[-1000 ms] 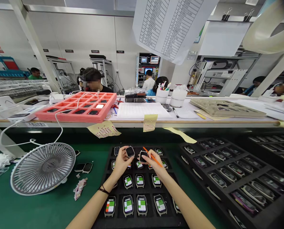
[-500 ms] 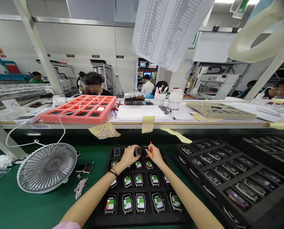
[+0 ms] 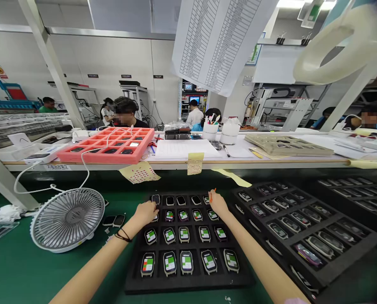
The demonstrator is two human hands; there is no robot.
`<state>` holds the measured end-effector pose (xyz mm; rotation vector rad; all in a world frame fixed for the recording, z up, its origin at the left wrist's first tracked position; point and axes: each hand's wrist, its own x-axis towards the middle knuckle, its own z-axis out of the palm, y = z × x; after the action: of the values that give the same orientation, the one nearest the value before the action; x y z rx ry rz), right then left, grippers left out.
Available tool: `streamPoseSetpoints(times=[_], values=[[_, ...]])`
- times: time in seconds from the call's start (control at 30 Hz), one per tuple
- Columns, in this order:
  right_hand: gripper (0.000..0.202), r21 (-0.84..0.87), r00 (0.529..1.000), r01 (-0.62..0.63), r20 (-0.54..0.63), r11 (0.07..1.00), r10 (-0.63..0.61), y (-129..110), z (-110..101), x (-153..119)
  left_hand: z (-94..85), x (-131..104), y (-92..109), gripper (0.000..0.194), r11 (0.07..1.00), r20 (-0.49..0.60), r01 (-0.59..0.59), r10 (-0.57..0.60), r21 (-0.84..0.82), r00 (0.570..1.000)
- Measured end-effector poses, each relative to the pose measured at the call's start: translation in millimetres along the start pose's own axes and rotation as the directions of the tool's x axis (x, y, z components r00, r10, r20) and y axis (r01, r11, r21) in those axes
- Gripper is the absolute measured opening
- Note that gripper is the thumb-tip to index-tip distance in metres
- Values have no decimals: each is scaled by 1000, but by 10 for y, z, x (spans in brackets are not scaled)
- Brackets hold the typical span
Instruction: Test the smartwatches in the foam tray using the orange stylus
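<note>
Left hand rests loosely open at the black foam tray's eleven o'clock corner; right hand pinches, seemingly, a thin orange pen whose tip could scratch a rectangular black smartwatch.

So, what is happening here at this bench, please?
A person works over a black tray of smartwatch bodies on a green bench. The left hand rests on the tray's far left corner, beside a dark watch. The right hand holds an orange pen at the far right. Most screens are lit green and white; the far row is dark.
</note>
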<state>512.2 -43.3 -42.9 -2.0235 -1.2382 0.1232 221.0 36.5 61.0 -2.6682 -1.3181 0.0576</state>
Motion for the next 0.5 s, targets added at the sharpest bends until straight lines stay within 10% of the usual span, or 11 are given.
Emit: streamPoseSetpoints(times=[0.5], values=[[31,23,992,-54,116,998,51,-30,89,114,289,-225,4,37,1000,-181,-20,22,14,983]])
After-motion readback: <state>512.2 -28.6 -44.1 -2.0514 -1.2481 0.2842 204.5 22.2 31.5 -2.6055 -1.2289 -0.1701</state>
